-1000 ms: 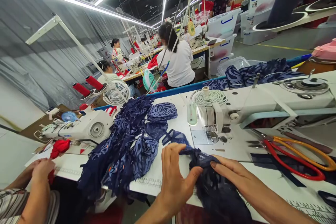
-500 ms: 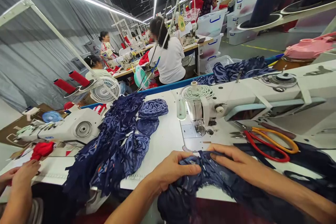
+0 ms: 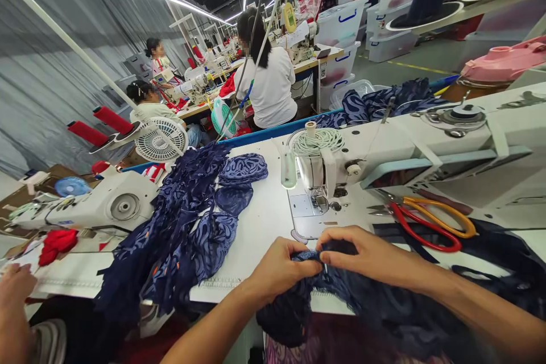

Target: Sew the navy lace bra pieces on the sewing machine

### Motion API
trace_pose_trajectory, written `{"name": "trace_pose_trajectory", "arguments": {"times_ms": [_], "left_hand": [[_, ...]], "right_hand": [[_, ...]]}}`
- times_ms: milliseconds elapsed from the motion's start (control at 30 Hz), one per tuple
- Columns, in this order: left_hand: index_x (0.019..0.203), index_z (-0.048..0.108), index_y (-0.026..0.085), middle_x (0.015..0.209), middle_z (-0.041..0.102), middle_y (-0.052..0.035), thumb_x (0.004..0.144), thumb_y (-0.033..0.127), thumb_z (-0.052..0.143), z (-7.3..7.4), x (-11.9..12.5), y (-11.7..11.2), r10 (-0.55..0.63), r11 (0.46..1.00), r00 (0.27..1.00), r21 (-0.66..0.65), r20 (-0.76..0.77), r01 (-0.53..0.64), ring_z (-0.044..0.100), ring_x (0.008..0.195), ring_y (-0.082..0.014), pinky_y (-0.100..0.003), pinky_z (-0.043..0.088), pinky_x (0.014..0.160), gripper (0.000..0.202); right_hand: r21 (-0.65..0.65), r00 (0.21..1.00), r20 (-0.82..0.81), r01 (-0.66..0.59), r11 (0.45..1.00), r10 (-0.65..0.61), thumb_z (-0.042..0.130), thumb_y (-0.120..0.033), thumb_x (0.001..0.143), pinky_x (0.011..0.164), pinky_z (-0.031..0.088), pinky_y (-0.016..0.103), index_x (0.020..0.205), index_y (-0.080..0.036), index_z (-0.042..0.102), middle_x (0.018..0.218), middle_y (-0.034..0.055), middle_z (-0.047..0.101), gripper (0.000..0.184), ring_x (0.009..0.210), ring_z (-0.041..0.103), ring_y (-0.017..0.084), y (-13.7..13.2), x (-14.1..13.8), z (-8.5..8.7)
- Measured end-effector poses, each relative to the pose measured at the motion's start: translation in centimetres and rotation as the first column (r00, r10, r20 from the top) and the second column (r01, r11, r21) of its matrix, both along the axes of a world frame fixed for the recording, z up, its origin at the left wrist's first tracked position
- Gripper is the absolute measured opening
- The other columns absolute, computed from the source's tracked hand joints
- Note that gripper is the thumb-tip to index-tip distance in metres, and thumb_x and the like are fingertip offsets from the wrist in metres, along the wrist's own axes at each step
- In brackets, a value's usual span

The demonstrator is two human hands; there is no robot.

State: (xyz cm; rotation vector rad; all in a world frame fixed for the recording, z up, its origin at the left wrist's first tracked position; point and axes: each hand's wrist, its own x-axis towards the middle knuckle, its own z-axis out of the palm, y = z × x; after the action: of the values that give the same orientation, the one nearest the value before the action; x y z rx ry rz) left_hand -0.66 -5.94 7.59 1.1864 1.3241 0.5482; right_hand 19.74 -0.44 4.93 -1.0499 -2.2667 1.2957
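Observation:
Both hands pinch a navy patterned lace bra [image 3: 286, 314] at the front edge of the white sewing table [image 3: 260, 222]. My left hand [image 3: 277, 270] grips its upper edge between thumb and fingers. Close beside it, my right hand [image 3: 362, 253] pinches the same edge, fingertips almost meeting the left ones. Dark sheer cloth hangs below both hands and under my right forearm. Just beyond my fingers are the presser foot and needle plate [image 3: 305, 207] of a white sewing machine [image 3: 354, 151]. The bra lies apart from the needle.
A heap of navy lace bras [image 3: 183, 210] covers the table to the left. Scissors with red and orange handles [image 3: 426, 222] lie right of the needle, near dark straps. A co-worker's hand [image 3: 17, 284] is at the far left, near red cloth [image 3: 57, 245].
My hands have drawn closer together on the bra's edge, and my right hand has shifted left and closed into a tighter pinch. The view has tilted slightly. The co-worker's hands moved left.

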Motion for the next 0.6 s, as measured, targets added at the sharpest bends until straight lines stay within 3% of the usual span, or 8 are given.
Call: {"name": "trace_pose_trajectory", "arguments": {"times_ms": [67, 133, 167, 233, 300, 367, 433, 600], "left_hand": [[0.069, 0.064, 0.014, 0.058, 0.039, 0.0053, 0.077, 0.034, 0.065, -0.4, -0.2, -0.1, -0.068, 0.996, 0.981, 0.053, -0.180, 0.079, 0.033, 0.057, -0.0095, -0.025, 0.027, 0.055, 0.022], [0.083, 0.069, 0.015, 0.066, 0.053, 0.0023, 0.083, 0.024, 0.061, -1.4, -0.2, -0.8, -0.019, 0.953, 0.869, 0.252, -0.495, 0.165, 0.048, 0.064, -0.0140, -0.027, 0.040, 0.064, 0.012], [0.095, 0.070, 0.016, 0.076, 0.062, -0.0010, 0.086, 0.017, 0.057, -2.1, 0.1, -1.4, 0.068, 0.890, 0.773, 0.389, -0.630, 0.238, 0.056, 0.074, -0.0177, -0.030, 0.045, 0.073, 0.017], [0.119, 0.065, 0.015, 0.104, 0.070, -0.0096, 0.090, 0.010, 0.049, -3.9, 0.9, -3.0, 0.280, 0.668, 0.616, 0.611, -0.736, 0.425, 0.062, 0.101, -0.0243, -0.040, 0.047, 0.092, 0.033], [0.129, 0.059, 0.008, 0.122, 0.067, -0.0162, 0.097, 0.025, 0.049, -6.1, 1.8, -4.8, 0.367, 0.438, 0.584, 0.689, -0.724, 0.578, 0.059, 0.117, -0.0288, -0.044, 0.045, 0.104, 0.037], [0.128, 0.059, 0.004, 0.127, 0.066, -0.0170, 0.098, 0.046, 0.051, -7.9, 2.5, -6.1, 0.387, 0.309, 0.599, 0.711, -0.701, 0.632, 0.058, 0.122, -0.0301, -0.044, 0.041, 0.110, 0.052], [0.128, 0.060, 0.006, 0.130, 0.066, -0.0138, 0.096, 0.054, 0.052, -9.0, 2.6, -6.7, 0.370, 0.299, 0.620, 0.721, -0.692, 0.626, 0.057, 0.125, -0.0291, -0.045, 0.035, 0.116, 0.058], [0.135, 0.055, 0.009, 0.132, 0.065, -0.0119, 0.097, 0.058, 0.047, -9.1, 2.1, -6.6, 0.291, 0.408, 0.689, 0.738, -0.663, 0.537, 0.056, 0.126, -0.0266, -0.047, 0.030, 0.120, 0.062]], "right_hand": [[0.073, 0.999, 0.044, -0.011, 0.997, 0.008, 0.053, -0.042, 0.090, 0.061, 0.041, 0.026, 0.076, -0.020, 0.066, 0.072, -0.0011, 0.063, 0.029, 0.071, 0.057, 0.016, 0.3, -1.0, -0.5], [0.131, 0.997, 0.068, 0.014, 0.991, -0.024, 0.052, -0.036, 0.090, 0.063, 0.041, 0.027, 0.073, -0.020, 0.062, 0.071, -0.0011, 0.061, 0.025, 0.070, 0.056, 0.016, 0.7, -1.8, -1.3], [0.156, 0.996, 0.074, 0.028, 0.987, -0.040, 0.052, -0.034, 0.089, 0.065, 0.041, 0.028, 0.075, -0.020, 0.061, 0.073, -0.0007, 0.062, 0.022, 0.072, 0.057, 0.017, 0.8, -2.0, -1.9], [0.216, 0.993, 0.093, 0.046, 0.975, -0.068, 0.052, -0.031, 0.090, 0.070, 0.042, 0.030, 0.080, -0.021, 0.062, 0.079, 0.0003, 0.065, 0.017, 0.077, 0.059, 0.018, 1.0, -2.3, -2.8], [0.283, 0.988, 0.112, 0.066, 0.957, -0.101, 0.051, -0.030, 0.091, 0.073, 0.043, 0.033, 0.085, -0.022, 0.062, 0.086, 0.0019, 0.066, 0.015, 0.084, 0.060, 0.020, 1.0, -2.3, -3.5], [0.359, 0.980, 0.124, 0.100, 0.928, -0.154, 0.051, -0.031, 0.093, 0.077, 0.043, 0.037, 0.088, -0.023, 0.062, 0.092, 0.0046, 0.065, 0.014, 0.091, 0.059, 0.024, 1.0, -2.0, -3.8], [0.428, 0.972, 0.123, 0.132, 0.894, -0.202, 0.051, -0.032, 0.094, 0.083, 0.042, 0.040, 0.091, -0.022, 0.062, 0.097, 0.0069, 0.064, 0.015, 0.096, 0.057, 0.026, 1.1, -1.7, -4.0], [0.483, 0.969, 0.119, 0.134, 0.865, -0.216, 0.045, -0.032, 0.099, 0.087, 0.042, 0.038, 0.096, -0.023, 0.059, 0.098, 0.0060, 0.063, 0.017, 0.094, 0.057, 0.022, 1.3, -1.6, -4.2]]}}
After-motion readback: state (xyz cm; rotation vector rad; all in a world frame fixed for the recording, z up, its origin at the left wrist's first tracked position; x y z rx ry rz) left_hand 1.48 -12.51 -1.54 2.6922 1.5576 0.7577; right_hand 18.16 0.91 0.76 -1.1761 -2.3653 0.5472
